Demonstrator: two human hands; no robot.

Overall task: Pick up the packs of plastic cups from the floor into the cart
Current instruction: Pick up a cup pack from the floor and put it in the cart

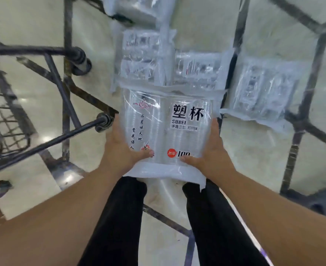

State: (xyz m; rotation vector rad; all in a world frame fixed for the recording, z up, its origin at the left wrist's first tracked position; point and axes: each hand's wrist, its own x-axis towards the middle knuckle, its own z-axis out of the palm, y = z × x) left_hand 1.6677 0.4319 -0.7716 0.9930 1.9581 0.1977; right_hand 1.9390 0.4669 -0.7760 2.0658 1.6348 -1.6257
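Left hand and right hand clasp cup pack between their fingers.

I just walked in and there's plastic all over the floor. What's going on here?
A person is clearing packs of cups off the floor. Right now they hold one pack of plastic cups between both hands: the left hand grips its left edge and the right hand its right edge, thumbs over the front. Several other packs lie on the floor just ahead. The wire cart stands to the left, and the held pack is not yet in it.
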